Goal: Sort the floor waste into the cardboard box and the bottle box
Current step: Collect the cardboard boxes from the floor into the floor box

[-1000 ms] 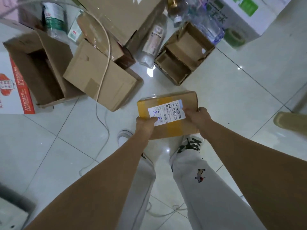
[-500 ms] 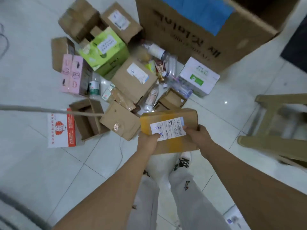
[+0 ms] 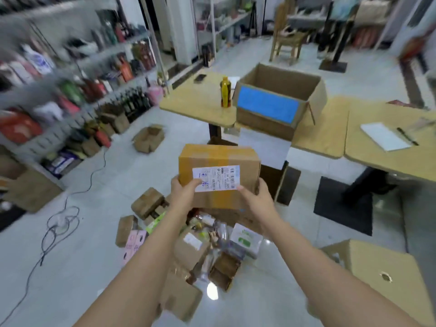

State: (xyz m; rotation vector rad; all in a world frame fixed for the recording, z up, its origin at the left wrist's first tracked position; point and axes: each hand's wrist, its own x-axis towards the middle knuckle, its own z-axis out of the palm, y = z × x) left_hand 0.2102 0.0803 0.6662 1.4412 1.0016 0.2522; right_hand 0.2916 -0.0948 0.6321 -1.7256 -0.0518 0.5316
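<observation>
I hold a small taped cardboard parcel (image 3: 219, 161) with a white shipping label at chest height. My left hand (image 3: 185, 193) grips its lower left corner and my right hand (image 3: 258, 199) grips its lower right edge. Ahead stands a big open cardboard box (image 3: 280, 107) with a blue panel on its side. Below my arms, a heap of floor waste (image 3: 188, 246) holds several small cartons, a pink pack and clear plastic bottles (image 3: 220, 232). Another cardboard box (image 3: 377, 274) stands at the lower right.
Wooden tables (image 3: 200, 105) stand ahead and to the right; one carries a yellow bottle (image 3: 225, 92), another a notepad (image 3: 384, 136). Stocked shelves (image 3: 70, 90) line the left side. A cable (image 3: 59, 223) trails over the floor at left. A lone open carton (image 3: 148, 139) lies further off.
My view has swung up from the floor to the room. Both hands have raised the parcel from low over the waste heap to chest height, with the same grip.
</observation>
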